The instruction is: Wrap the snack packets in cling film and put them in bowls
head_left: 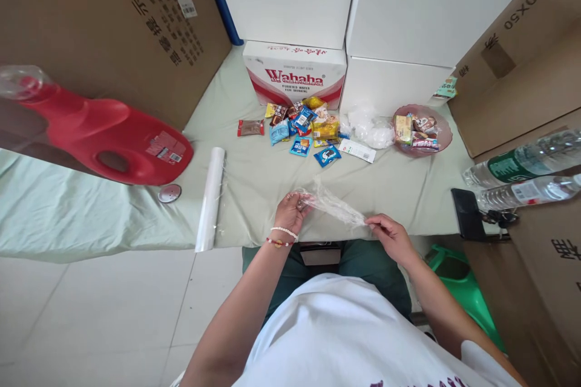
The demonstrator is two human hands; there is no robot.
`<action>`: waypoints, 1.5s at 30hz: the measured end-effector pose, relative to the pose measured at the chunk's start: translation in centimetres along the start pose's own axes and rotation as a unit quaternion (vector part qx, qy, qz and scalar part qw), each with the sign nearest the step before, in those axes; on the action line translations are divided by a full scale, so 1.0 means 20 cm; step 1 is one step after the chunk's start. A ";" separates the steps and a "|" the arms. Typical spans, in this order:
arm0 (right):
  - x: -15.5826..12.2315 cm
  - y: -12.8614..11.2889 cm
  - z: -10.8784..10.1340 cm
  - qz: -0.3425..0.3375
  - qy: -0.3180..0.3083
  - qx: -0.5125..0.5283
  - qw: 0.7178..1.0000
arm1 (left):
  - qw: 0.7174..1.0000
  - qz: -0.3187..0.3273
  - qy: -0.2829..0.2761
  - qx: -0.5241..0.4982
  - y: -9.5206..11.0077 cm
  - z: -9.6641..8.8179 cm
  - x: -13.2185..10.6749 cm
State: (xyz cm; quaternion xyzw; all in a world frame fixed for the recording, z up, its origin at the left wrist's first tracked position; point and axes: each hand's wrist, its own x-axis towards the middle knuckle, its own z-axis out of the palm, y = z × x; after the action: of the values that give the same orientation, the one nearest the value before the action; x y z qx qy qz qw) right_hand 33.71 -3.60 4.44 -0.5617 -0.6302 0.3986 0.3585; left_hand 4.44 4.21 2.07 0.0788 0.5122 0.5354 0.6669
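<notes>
A crumpled length of clear plastic film stretches between my two hands, just above the near part of the table. My left hand, with two beaded bracelets at the wrist, has its fingers curled on the film's left end. At the right end, my right hand pinches the film between thumb and fingertips. I cannot tell whether the film is a flat sheet or a bag. Left of my left hand lies a white plastic roll with loose wisps along its edge.
A heap of wrapped snacks lies before a Wahaba carton. Beside it are crumpled clear plastic and a pink bowl of snacks. A red jug stands left; water bottles and a phone lie right.
</notes>
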 end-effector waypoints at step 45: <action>0.68 -0.23 0.35 0.222 -0.110 0.118 0.962 | 0.674 0.321 -0.316 0.586 0.45 -0.47 -0.06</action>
State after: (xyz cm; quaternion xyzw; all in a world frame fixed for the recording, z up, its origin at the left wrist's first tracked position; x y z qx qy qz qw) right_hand 24.02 8.94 5.74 -0.5941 -0.4730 0.5991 0.2535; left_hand -8.37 2.77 4.39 0.7776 0.4222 0.2498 0.3932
